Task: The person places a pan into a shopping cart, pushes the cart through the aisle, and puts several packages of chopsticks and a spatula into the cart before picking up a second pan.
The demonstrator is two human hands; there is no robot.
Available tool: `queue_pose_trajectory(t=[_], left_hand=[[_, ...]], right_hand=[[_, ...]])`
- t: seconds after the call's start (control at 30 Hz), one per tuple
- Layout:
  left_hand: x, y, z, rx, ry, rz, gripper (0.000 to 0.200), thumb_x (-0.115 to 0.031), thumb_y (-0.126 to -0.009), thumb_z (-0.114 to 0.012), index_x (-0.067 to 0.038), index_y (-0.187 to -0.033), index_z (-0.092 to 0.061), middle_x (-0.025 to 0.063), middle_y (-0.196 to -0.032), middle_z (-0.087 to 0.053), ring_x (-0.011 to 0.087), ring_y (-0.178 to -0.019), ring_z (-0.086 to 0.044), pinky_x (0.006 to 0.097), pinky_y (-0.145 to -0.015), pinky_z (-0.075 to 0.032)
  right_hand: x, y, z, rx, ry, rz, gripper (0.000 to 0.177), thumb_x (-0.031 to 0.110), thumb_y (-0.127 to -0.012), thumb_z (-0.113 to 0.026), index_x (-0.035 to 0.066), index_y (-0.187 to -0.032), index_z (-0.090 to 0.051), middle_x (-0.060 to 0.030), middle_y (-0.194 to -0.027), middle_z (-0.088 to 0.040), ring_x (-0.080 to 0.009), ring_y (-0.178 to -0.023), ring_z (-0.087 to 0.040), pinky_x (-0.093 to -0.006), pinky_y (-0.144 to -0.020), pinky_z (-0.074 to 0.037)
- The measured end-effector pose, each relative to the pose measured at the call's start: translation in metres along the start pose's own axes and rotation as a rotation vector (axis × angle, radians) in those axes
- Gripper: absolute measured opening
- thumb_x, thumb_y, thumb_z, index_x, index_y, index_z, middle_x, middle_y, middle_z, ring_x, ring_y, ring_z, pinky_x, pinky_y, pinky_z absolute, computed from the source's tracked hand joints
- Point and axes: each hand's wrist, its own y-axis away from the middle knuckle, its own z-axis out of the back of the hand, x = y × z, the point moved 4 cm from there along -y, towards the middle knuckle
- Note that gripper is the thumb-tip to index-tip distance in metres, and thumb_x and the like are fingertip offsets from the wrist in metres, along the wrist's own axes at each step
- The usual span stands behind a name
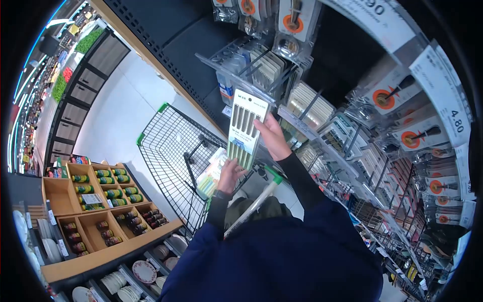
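A pack of chopsticks (244, 123) is held up in front of me, its white card tilted slightly. Metallic-looking sticks show through the upper part, and green ends show at the bottom. My right hand (274, 138) grips the pack's right edge, thumb on the front and the other fingers hidden behind. At the lower left corner, my left hand (231, 176) is closed on the pack's bottom edge. Close behind the pack hang similar flat packs (266, 70) on rack hooks. Below my hands, a pale package with coloured stripes (210, 176) lies in the shopping cart (166, 143).
The cart's handle (254, 206) crosses just before my body. Racks of hanging utensils (412, 133) rise on the right. On the left stands a wooden display (95, 211) with jars, above shelves of plates (144, 272). Pale floor (131, 90) runs beyond the cart.
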Motion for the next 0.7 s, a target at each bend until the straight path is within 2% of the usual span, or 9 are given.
queue_pose_trajectory(t=[0.07,0.17,0.4,0.57,0.63,0.7], left_hand=[[-0.004,-0.003,-0.006,0.000,0.002,-0.026,0.016,-0.021,-0.099,-0.058,-0.010,-0.104,-0.047,0.0006,-0.091,-0.053,0.0132,-0.082,-0.061,0.0363,-0.080,-0.057],[-0.014,0.000,-0.017,-0.046,0.012,-0.003,0.015,-0.020,-0.098,-0.059,-0.011,-0.093,-0.047,-0.0017,-0.079,-0.052,0.0146,-0.077,-0.062,0.0400,-0.078,-0.059],[-0.020,-0.013,-0.017,-0.030,0.009,0.004,0.015,-0.017,-0.097,-0.060,-0.011,-0.093,-0.047,-0.0010,-0.080,-0.053,0.0142,-0.076,-0.062,0.0401,-0.080,-0.059],[-0.025,-0.025,-0.024,-0.010,0.033,-0.028,0.014,-0.018,-0.098,-0.059,-0.011,-0.096,-0.047,-0.0006,-0.081,-0.053,0.0144,-0.075,-0.062,0.0395,-0.078,-0.059],[-0.029,-0.031,-0.029,0.075,0.033,-0.041,0.016,-0.020,-0.100,-0.055,-0.008,-0.108,-0.047,-0.0002,-0.087,-0.052,0.0121,-0.078,-0.060,0.0327,-0.079,-0.058],[-0.035,-0.032,-0.036,0.066,0.013,-0.042,0.018,-0.020,-0.100,-0.055,-0.007,-0.111,-0.048,0.0009,-0.091,-0.055,0.0128,-0.081,-0.061,0.0323,-0.079,-0.058]], right_hand=[[0.005,-0.005,-0.002,0.022,0.006,0.002,0.041,0.005,-0.100,-0.051,0.000,-0.139,-0.041,-0.0084,-0.135,-0.055,-0.0127,-0.122,-0.052,-0.0295,-0.103,-0.041],[0.009,-0.013,-0.007,0.021,-0.053,0.024,0.037,0.005,-0.100,-0.051,0.000,-0.136,-0.043,-0.0086,-0.134,-0.054,-0.0129,-0.123,-0.051,-0.0297,-0.104,-0.040],[-0.004,-0.029,0.002,0.005,-0.051,-0.005,0.036,0.010,-0.101,-0.052,-0.001,-0.135,-0.043,-0.0083,-0.132,-0.056,-0.0117,-0.120,-0.053,-0.0288,-0.102,-0.041],[0.000,-0.035,0.001,-0.004,-0.033,-0.025,0.038,0.013,-0.102,-0.053,-0.001,-0.136,-0.043,-0.0069,-0.132,-0.056,-0.0114,-0.120,-0.052,-0.0285,-0.102,-0.040],[0.002,-0.041,0.000,0.016,-0.029,-0.028,0.040,0.014,-0.102,-0.053,-0.001,-0.138,-0.042,-0.0066,-0.133,-0.055,-0.0116,-0.120,-0.051,-0.0285,-0.102,-0.040],[0.002,-0.045,-0.001,-0.017,-0.062,-0.037,0.047,0.016,-0.103,-0.052,-0.001,-0.144,-0.036,-0.0070,-0.136,-0.052,-0.0121,-0.123,-0.049,-0.0282,-0.104,-0.038]])
